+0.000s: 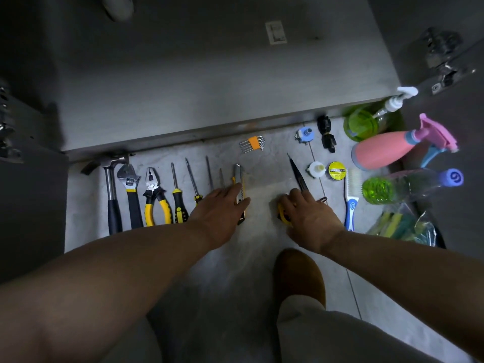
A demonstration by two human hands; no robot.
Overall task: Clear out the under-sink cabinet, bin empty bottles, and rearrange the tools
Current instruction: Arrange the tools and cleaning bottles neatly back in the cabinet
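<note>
Left hand [219,205] lay flat, open on utility knife [239,185] at centre frame, right hand [303,213] gripped yellow-handled long-nose pliers [296,172]

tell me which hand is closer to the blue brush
Right. The right hand lies just left of the blue brush, over a yellow tool; the left hand is farther left, resting on the utility knife.
</note>
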